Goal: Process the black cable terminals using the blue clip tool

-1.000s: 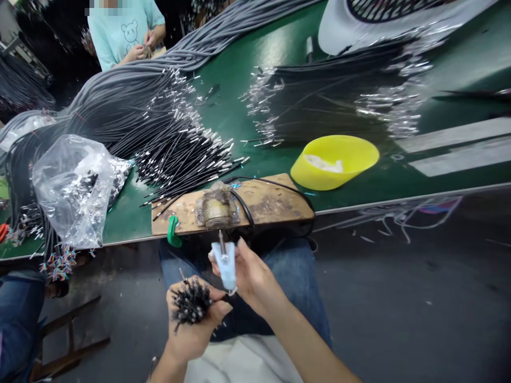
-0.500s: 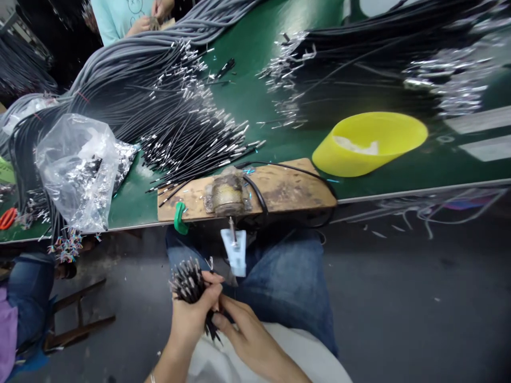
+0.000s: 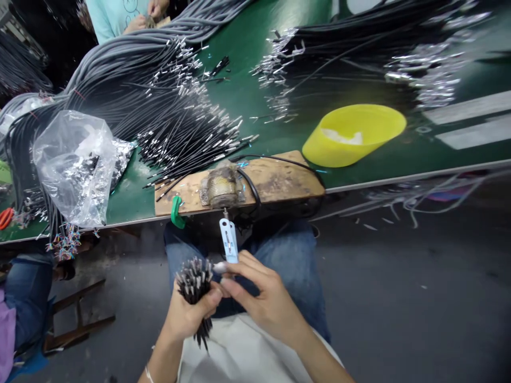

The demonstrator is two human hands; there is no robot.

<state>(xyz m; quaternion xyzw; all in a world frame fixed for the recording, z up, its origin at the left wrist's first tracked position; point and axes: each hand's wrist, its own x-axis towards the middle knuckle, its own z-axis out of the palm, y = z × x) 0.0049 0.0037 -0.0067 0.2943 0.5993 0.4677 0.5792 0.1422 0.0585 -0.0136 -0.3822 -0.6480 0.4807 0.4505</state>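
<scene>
My left hand (image 3: 189, 314) is wrapped around a bundle of short black cables (image 3: 195, 282), their silvery ends pointing up and away from me. Close by on the right, my right hand (image 3: 265, 295) has its thumb and fingers pinched together beside the bundle's top. Something whitish shows at those fingertips, too small to make out. Just beyond them a light blue clothespin (image 3: 229, 242) hangs from the shaft of a small, grimy motor (image 3: 223, 186). The motor is fixed on a wooden board (image 3: 287, 178) at the bench's front edge.
A green clamp (image 3: 176, 213) grips the board's left end. The green bench (image 3: 239, 96) carries grey and black cables (image 3: 187, 127), a clear bag (image 3: 74, 165) and a yellow container (image 3: 351, 135). Across the bench are another person's hands (image 3: 155, 10). A wooden stool (image 3: 80, 319) stands left.
My right hand has moved up and right, from below the bundle to its top beside the clothespin. The clothespin has turned on its shaft. The bundle stands more upright in my left hand.
</scene>
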